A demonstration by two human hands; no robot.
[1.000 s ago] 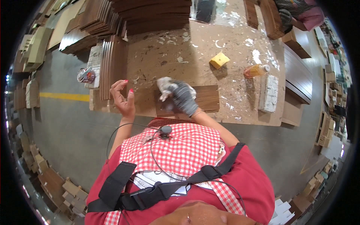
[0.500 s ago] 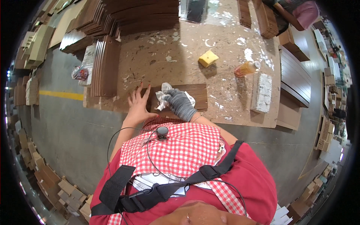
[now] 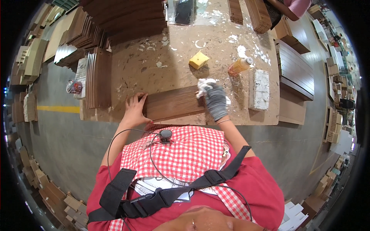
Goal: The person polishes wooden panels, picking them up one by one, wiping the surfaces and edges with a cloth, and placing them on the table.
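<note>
A dark brown wooden board (image 3: 173, 102) lies flat along the near edge of the worktable. At its left end my bare left hand (image 3: 135, 110) holds it, thumb by the near edge and fingers toward the far one. My right hand (image 3: 216, 102), in a grey glove, is closed on a crumpled white rag (image 3: 205, 85) at the board's right end. Part of the rag is hidden under the glove.
Beyond the board sit a yellow sponge (image 3: 199, 60), a bottle of orange liquid (image 3: 239, 66) and a white-smeared block (image 3: 258, 90). Brown boards (image 3: 98, 79) are stacked at left, with a taller stack (image 3: 127, 19) behind. Another person's arm (image 3: 283, 8) shows at far right.
My right hand has slid the rag rightward from the middle of the board to its right end. The left hand stays at the left end, its fingers drawn closer together.
</note>
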